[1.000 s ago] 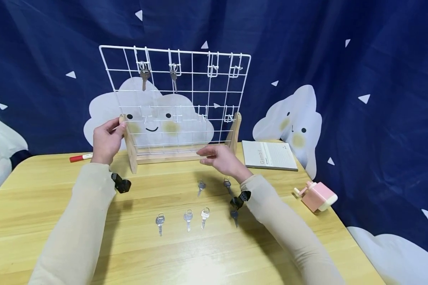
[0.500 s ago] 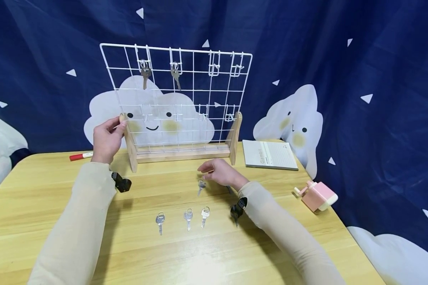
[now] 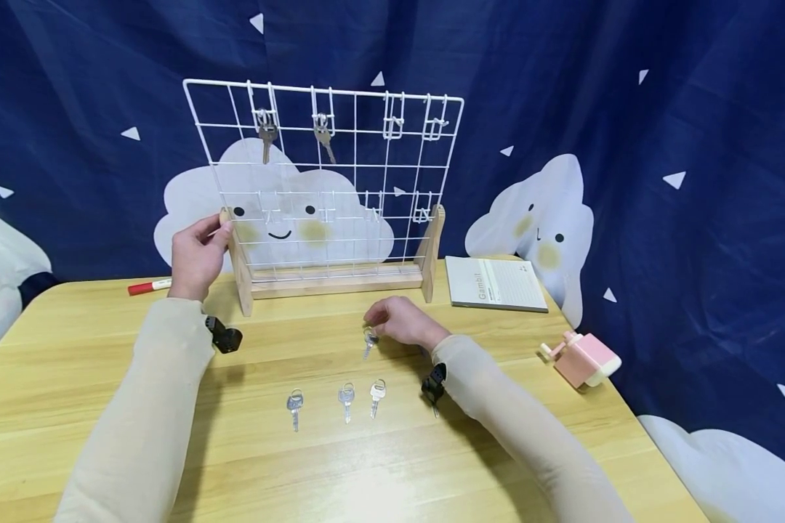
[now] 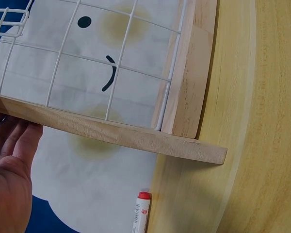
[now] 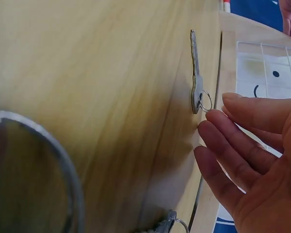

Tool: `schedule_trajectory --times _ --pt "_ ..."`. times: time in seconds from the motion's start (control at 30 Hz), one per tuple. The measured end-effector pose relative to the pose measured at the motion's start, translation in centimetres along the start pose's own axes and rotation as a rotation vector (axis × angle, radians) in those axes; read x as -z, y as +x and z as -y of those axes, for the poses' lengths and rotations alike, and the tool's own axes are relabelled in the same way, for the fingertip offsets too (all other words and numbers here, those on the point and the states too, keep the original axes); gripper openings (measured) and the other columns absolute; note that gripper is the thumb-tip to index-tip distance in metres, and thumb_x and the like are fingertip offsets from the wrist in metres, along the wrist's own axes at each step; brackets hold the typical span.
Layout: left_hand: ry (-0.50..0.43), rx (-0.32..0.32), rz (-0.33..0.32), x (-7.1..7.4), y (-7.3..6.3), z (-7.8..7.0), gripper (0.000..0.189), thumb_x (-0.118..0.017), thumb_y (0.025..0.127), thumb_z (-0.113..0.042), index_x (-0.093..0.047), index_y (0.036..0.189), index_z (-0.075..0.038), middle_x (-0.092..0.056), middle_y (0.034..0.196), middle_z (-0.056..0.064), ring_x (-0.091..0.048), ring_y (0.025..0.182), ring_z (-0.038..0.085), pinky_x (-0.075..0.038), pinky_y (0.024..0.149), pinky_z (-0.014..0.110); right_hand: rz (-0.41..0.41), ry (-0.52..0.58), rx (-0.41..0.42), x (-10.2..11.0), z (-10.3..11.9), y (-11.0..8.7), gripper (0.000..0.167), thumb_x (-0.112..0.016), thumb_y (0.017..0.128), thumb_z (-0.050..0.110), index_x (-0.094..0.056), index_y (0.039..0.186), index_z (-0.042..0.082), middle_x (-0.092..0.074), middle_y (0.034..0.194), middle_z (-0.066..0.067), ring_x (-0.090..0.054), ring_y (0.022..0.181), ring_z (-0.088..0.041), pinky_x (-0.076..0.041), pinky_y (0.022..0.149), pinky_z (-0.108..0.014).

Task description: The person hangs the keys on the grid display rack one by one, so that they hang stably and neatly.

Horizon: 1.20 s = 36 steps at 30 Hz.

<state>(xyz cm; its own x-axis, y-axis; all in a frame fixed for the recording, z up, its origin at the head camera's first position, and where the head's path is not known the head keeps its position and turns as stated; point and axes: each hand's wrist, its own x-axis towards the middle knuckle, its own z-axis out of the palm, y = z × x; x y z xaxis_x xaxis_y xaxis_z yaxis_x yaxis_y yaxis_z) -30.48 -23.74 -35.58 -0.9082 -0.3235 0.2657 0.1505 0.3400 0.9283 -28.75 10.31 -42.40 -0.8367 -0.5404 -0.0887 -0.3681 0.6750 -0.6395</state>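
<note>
My left hand [image 3: 198, 258] holds the upper end of the left wooden post of a white wire grid rack [image 3: 336, 283]. Fingers and thumb lie on either side of the post in the left wrist view. Low over the table, my right hand [image 3: 402, 319] has thumb and fingertips at the ring of a key [image 3: 369, 343]. In the right wrist view this key [image 5: 196, 92] lies flat, its ring at the fingertips; a gap shows between thumb and forefinger. Two keys hang on the grid's top hooks: one key [image 3: 267, 138] at left, another key [image 3: 324, 136] beside it.
Nearer me lie a left key [image 3: 294, 410], a middle key [image 3: 346, 403] and a right key [image 3: 376, 398]. The right wrist partly hides other keys. A notepad [image 3: 497, 283], a pink crank device [image 3: 585, 361] and a red-capped marker [image 3: 149, 288] lie around the rack.
My right hand has come down from the rack's base bar toward me, to the ring of the key on the table. The left hand stays on the post.
</note>
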Motion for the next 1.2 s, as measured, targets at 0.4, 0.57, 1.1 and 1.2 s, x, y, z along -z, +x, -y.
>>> schedule_trajectory --times 0.4,0.57,1.1,1.2 --pt "0.007 0.005 -0.006 0.0 0.0 0.5 0.048 -0.055 0.101 -0.033 -0.055 0.139 -0.004 -0.057 0.135 0.015 -0.058 0.113 0.018 -0.050 0.097 0.029 0.022 -0.095 0.015 -0.9 0.0 0.6 0.011 -0.073 0.086 -0.001 -0.073 0.093 0.008 -0.068 0.086 0.001 -0.060 0.081 -0.010 -0.051 0.076 -0.022" --pt "0.009 0.006 -0.018 -0.1 0.0 0.6 0.048 -0.056 0.101 -0.033 -0.056 0.138 -0.004 -0.058 0.133 0.016 -0.059 0.111 0.015 -0.050 0.096 0.028 0.012 -0.120 0.002 -1.1 -0.1 0.7 0.011 -0.074 0.085 -0.001 -0.073 0.089 0.010 -0.069 0.085 0.001 -0.059 0.080 -0.010 -0.050 0.077 -0.023" --pt "0.010 0.036 0.005 0.1 0.1 0.3 0.051 -0.054 0.101 -0.037 -0.053 0.142 -0.006 -0.055 0.137 0.014 -0.056 0.117 0.019 -0.048 0.099 0.029 0.002 -0.031 0.013 -0.1 0.0 0.0 0.012 -0.067 0.090 -0.002 -0.071 0.088 0.009 -0.066 0.081 0.005 -0.059 0.078 -0.012 -0.051 0.071 -0.024" --pt "0.006 0.034 0.006 0.0 0.1 0.2 0.051 -0.054 0.101 -0.037 -0.053 0.142 -0.006 -0.055 0.137 0.015 -0.056 0.116 0.019 -0.048 0.099 0.030 -0.010 0.001 0.020 0.2 0.0 -0.2 0.013 -0.066 0.090 -0.003 -0.071 0.088 0.008 -0.066 0.081 0.003 -0.059 0.078 -0.012 -0.051 0.069 -0.024"
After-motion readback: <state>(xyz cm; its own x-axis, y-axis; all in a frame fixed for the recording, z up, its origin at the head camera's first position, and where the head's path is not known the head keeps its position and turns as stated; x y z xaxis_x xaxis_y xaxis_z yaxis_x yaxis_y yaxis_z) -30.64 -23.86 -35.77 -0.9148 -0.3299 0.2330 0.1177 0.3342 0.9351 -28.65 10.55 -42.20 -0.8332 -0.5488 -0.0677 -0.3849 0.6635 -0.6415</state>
